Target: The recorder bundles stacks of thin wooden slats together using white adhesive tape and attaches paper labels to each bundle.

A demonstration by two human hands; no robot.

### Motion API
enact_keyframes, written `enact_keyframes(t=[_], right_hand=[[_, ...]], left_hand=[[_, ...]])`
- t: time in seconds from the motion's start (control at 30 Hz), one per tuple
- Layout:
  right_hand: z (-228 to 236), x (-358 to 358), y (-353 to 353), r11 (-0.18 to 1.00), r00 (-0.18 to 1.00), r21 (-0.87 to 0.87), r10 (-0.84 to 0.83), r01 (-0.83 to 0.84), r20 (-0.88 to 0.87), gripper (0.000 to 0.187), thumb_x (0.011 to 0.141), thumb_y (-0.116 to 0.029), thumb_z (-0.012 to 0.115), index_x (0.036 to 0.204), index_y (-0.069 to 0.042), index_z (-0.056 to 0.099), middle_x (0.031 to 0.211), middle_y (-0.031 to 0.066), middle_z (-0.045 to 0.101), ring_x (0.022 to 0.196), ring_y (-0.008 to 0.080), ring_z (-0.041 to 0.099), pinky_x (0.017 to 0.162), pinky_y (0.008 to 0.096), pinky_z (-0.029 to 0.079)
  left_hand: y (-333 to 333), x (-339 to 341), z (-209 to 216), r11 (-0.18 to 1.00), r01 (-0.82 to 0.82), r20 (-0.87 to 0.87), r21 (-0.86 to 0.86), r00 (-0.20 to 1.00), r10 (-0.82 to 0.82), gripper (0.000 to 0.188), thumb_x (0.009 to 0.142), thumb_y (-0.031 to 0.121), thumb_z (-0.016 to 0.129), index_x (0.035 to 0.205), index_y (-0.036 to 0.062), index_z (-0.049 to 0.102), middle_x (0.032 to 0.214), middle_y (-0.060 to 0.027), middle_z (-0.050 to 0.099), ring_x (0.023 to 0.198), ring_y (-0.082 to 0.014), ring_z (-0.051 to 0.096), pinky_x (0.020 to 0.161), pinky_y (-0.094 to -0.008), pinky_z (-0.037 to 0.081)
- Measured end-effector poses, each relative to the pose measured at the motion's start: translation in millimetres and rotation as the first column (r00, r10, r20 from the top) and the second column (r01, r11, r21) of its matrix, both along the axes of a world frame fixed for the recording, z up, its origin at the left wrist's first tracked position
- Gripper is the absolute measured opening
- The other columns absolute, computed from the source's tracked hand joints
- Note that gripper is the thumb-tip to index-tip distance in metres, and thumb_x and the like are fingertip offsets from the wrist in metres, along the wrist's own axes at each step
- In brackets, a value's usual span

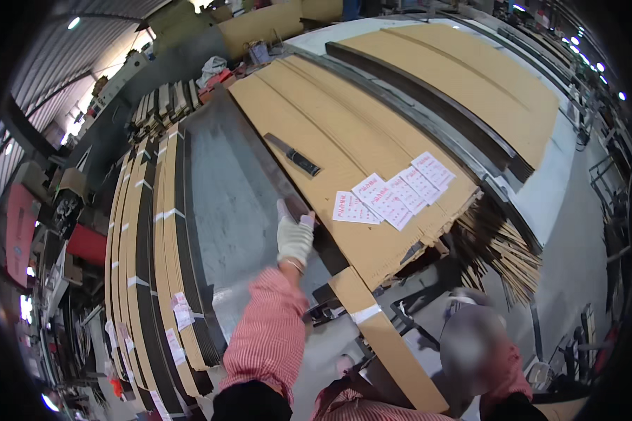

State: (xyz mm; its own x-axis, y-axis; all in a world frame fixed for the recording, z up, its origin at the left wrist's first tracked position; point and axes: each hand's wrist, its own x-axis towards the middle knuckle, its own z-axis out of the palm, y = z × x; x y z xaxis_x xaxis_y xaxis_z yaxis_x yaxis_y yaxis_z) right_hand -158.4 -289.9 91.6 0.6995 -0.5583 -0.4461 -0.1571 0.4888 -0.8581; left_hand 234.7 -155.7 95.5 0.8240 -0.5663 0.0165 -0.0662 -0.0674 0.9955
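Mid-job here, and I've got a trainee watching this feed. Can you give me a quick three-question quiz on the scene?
1. True or false: the dark, knife-like tool lies to the right of the white cards in the picture.
2. What colour is the printing on the cards?
A) Green
B) Red
C) Blue
3. Fill in: most of the person's left hand is covered by a pale ____.

Key:
1. False; it lies to their left, on the cardboard.
2. B
3. glove

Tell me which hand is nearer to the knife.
Left. The left hand is just below the knife in view; the right hand is farther off, lower right.
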Motion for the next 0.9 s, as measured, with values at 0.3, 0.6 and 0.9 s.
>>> enact_keyframes(t=[0.3,0.6,0.9], right_hand=[[-47,-387,123,0.479,0.203,-0.759,-0.877,0.442,-0.435,0.041,0.084,-0.02,0.059,0.121,-0.003,0.051,0.088,0.0078,0.057,0.066,0.0133,0.053,0.055,0.0254,0.044],[-56,-346,187,0.725,0.455,-0.649,-0.67,0.232,-0.587,0.052,0.081,-0.029,0.063,0.126,-0.008,0.047,0.104,0.0107,0.053,0.085,0.0196,0.052,0.07,0.0332,0.044],[55,-205,211,0.736,0.937,-0.646,-0.047,-0.202,-0.346,0.064,0.078,-0.037,0.067,0.132,-0.012,0.042,0.121,0.0137,0.049,0.104,0.0259,0.051,0.085,0.041,0.044]], left_hand=[[57,-413,-65,-0.076,0.676,0.318,0.733,-0.439,-0.841,0.087,0.057,0.05,0.075,0.124,0.0003,0.05,0.108,-0.0162,0.062,0.098,-0.031,0.061,0.089,-0.0432,0.045],[60,-431,-9,-0.458,0.609,-0.087,0.647,-0.538,-0.838,0.078,0.062,0.044,0.077,0.125,0.0055,0.052,0.11,-0.0183,0.062,0.101,-0.0352,0.059,0.087,-0.0414,0.047],[279,-319,-46,0.408,0.832,0.183,0.375,0.365,-0.913,0.091,0.06,0.033,0.08,0.135,0.0053,0.037,0.124,-0.0215,0.05,0.116,-0.0358,0.049,0.099,-0.042,0.039]])
